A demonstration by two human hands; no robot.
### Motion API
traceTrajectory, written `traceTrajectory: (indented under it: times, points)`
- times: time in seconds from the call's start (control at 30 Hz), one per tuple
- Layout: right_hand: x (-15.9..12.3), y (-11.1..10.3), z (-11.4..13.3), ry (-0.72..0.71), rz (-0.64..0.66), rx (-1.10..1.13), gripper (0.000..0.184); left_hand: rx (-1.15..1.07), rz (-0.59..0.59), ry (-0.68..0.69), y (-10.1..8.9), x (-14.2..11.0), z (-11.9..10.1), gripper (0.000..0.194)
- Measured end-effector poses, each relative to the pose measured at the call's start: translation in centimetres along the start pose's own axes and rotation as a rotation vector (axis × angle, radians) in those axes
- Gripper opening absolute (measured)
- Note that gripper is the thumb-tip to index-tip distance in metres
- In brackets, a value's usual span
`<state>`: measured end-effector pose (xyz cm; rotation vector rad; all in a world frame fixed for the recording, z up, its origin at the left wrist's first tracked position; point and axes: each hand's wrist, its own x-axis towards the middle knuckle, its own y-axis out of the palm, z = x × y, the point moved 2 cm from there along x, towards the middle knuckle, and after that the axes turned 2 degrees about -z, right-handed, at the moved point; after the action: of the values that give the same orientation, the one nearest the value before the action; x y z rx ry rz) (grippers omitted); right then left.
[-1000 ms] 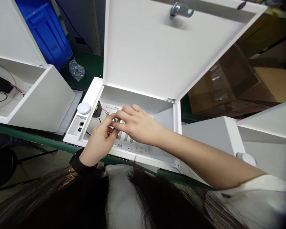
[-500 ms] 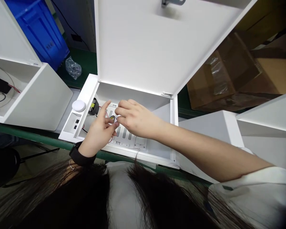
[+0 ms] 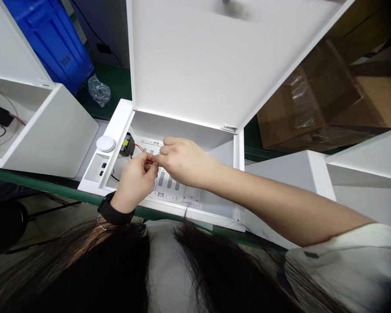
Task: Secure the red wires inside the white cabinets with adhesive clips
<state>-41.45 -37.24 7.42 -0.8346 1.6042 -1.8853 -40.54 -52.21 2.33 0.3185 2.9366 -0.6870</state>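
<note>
From the head view, pinching a small, mostly hidden part in the left hand, meeting it with the right hand in a grip too covered to tell, above the slotted plate inside the open white box; likely light, stiff, best held by its edges.

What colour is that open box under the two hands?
The box is white, seen best in the head view.
</note>
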Motion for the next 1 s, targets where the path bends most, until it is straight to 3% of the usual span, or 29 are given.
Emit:
traceTrajectory:
  times: [0.23,0.3,0.4,0.5,0.6,0.73,0.9,1.0]
  points:
    - [0.6,0.1,1.1,-0.003,-0.054,-0.047,0.026,0.113,-0.067,0.124,-0.1,-0.2,-0.9,0.004]
    - [0.6,-0.4,1.4,-0.014,-0.095,-0.012,0.027,0.036,-0.103,0.1,-0.5,0.1,-0.8,0.007]
    - [0.2,-1.3,1.5,0.028,-0.132,0.096,0.026,-0.179,-0.276,-0.015,-1.8,0.6,-0.2,0.01]
    - [-0.4,-0.9,-0.3,0.259,-0.165,0.236,0.019,-0.443,-0.362,-0.044,-3.2,0.6,0.5,0.012]
    - [-1.2,1.9,-3.5,0.569,-0.113,0.367,0.027,-0.585,-0.256,-0.011,-3.8,-0.3,0.9,0.025]
    - [-1.4,8.1,-6.8,0.825,0.135,0.449,0.058,-0.621,-0.163,-0.046,-3.5,-1.7,1.7,0.032]
    - [-0.8,14.6,-7.9,1.088,0.399,0.441,0.017,-0.66,-0.173,-0.038,-3.5,-1.5,2.7,0.033]
    - [-1.3,17.1,-8.4,1.226,0.459,0.48,0.018,-0.69,-0.156,-0.052,-3.7,-1.2,2.9,0.034]
